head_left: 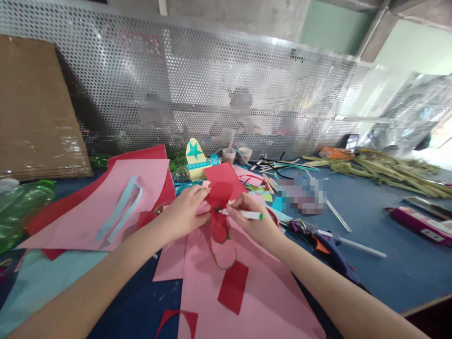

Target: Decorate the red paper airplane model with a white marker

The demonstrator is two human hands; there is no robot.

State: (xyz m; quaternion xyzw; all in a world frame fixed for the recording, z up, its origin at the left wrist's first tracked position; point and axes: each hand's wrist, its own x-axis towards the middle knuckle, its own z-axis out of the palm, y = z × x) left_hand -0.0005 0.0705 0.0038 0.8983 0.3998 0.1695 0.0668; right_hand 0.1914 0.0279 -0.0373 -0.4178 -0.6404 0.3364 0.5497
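My right hand (pixel 254 219) pinches a white marker (pixel 251 215) with a green end, its tip against a rounded red paper cutout (pixel 221 190). At the cutout's left edge, my left hand (pixel 189 209) grips it between thumb and fingers. The lower part of the red piece hangs over a pink sheet (pixel 205 292), where a dark curved outline shows. A red paper rectangle (pixel 233 287) and a curved red scrap (pixel 190 320) lie nearer to me on the pink paper. What the marker tip has drawn is too small to make out.
Pink and red sheets (pixel 141 202) with light blue strips lie left, near a green bottle (pixel 24 207). A glue gun (pixel 325 245) and a purple box cutter or similar item (pixel 420 223) are right. A yellow decorated bottle craft (pixel 195 160) stands behind, before a perforated metal screen (pixel 212 89).
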